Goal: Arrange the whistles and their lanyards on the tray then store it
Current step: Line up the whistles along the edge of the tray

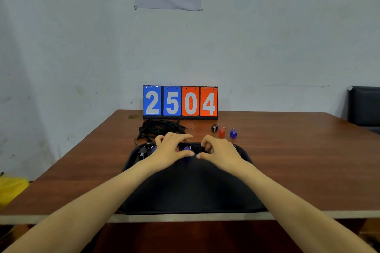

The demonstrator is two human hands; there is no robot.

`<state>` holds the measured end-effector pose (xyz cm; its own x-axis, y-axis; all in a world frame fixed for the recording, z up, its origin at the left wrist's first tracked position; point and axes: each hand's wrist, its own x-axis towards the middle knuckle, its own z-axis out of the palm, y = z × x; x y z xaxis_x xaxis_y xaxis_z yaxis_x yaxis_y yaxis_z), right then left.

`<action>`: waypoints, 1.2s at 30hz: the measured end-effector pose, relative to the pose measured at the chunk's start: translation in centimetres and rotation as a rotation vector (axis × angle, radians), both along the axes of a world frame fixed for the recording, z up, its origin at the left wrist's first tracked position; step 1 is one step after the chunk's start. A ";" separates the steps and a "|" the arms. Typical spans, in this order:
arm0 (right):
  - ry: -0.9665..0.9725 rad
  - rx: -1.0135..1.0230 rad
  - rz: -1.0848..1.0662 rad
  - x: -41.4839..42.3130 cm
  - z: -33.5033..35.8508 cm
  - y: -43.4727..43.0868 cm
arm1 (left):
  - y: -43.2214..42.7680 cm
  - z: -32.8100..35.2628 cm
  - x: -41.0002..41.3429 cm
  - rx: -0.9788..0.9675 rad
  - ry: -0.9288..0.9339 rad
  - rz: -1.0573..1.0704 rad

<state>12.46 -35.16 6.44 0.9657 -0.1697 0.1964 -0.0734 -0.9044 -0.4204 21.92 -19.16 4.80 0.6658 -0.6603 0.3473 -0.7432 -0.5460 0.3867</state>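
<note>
A black tray (pixel 191 187) lies on the brown table, close to its front edge. Both hands hover over the tray's far end. My left hand (pixel 170 148) has its thumb and fingers around a blue whistle (pixel 187 149). My right hand (pixel 219 151) pinches a black whistle (pixel 203 148) just beside it. Left of my left hand, another black whistle (pixel 141 153) and a purple-blue whistle (pixel 153 148) rest in the tray. Beyond the tray, a black whistle (pixel 214 127), a red whistle (pixel 222 132) and a blue whistle (pixel 233 133) stand on the table. A tangled pile of black lanyards (pixel 160 128) lies behind my left hand.
A flip scoreboard (pixel 180 102) reading 2504 stands at the table's far edge against the wall. A dark chair (pixel 364 104) is at the right. Something yellow (pixel 12 188) sits low at the left, beside the table (pixel 308 160).
</note>
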 end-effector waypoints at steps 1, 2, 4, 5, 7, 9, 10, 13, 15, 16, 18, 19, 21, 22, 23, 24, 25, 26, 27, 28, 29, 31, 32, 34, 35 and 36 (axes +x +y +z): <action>-0.028 -0.001 0.010 -0.2 0.1 0.0 | 0.0 0.2 -0.2 -0.038 0.019 -0.024; -0.058 0.005 0.018 -0.4 0.1 0.1 | 0.1 0.4 -0.3 -0.055 0.018 -0.044; -0.109 0.018 0.036 -0.9 0.3 0.3 | 0.3 0.9 -0.6 -0.064 -0.003 -0.071; -0.123 0.024 0.050 -1.2 0.4 0.3 | 0.4 1.1 -0.7 -0.075 -0.009 -0.083; -0.114 0.064 0.088 -1.6 0.7 0.3 | 0.7 1.5 -0.8 -0.099 0.000 -0.113; -0.064 0.125 0.140 -2.0 1.0 0.0 | 1.0 1.9 -0.8 -0.110 0.020 -0.133; -0.039 0.145 0.168 -2.3 1.2 -0.2 | 1.2 2.0 -0.7 -0.111 0.027 -0.145; -0.012 0.172 0.225 -3.1 1.6 -0.5 | 1.6 2.2 -0.5 -0.104 0.028 -0.192; -0.022 0.178 0.232 -3.4 1.6 -0.5 | 1.6 2.3 -0.7 -0.094 0.030 -0.204; -0.024 0.172 0.231 -3.5 1.6 -0.4 | 1.6 2.3 -0.7 -0.092 0.029 -0.205; -0.023 0.154 0.231 -3.7 1.6 -0.3 | 1.3 2.3 -0.9 -0.086 0.030 -0.205; -0.024 0.141 0.228 -3.8 1.6 -0.3 | 1.3 2.4 -1.0 -0.077 0.033 -0.202; -0.033 0.101 0.215 -3.7 1.5 -0.4 | 1.2 2.6 -1.2 -0.070 0.051 -0.199; -0.034 0.087 0.206 -3.7 1.4 -0.4 | 1.2 2.7 -1.2 -0.066 0.054 -0.192; -0.034 0.081 0.195 -3.5 1.3 -0.3 | 1.2 2.7 -1.2 -0.064 0.050 -0.187; -0.033 0.082 0.182 -3.4 1.2 -0.3 | 1.0 2.6 -1.0 -0.060 0.047 -0.177; -0.034 0.087 0.168 -3.2 1.1 -0.2 | 0.9 2.5 -0.9 -0.068 0.050 -0.172; -0.036 0.098 0.149 -3.0 1.0 -0.2 | 0.8 2.4 -0.8 -0.080 0.055 -0.155; -0.040 0.116 0.125 -2.7 0.9 -0.2 | 0.8 2.2 -0.6 -0.092 0.057 -0.124; -0.040 0.139 0.097 -2.3 0.9 -0.2 | 0.9 2.2 -0.5 -0.088 0.046 -0.071; -0.034 0.167 0.065 -1.9 0.8 -0.3 | 1.1 2.1 -0.5 -0.073 0.020 -0.005; -0.009 0.224 0.000 -1.0 0.6 -0.5 | 1.8 1.6 -0.4 0.026 -0.063 0.121; 0.006 0.248 -0.030 -0.5 0.5 -0.6 | 2.2 1.2 -0.5 0.089 -0.098 0.156; 0.027 0.275 -0.076 0.3 0.1 -0.8 | 2.7 0.0 -0.9 0.174 -0.152 0.174; 0.037 0.283 -0.092 0.7 0.0 -0.7 | 2.7 -0.5 -1.2 0.200 -0.173 0.166; 0.049 0.287 -0.103 1.0 -0.1 -0.7 | 2.7 -1.0 -1.4 0.223 -0.197 0.156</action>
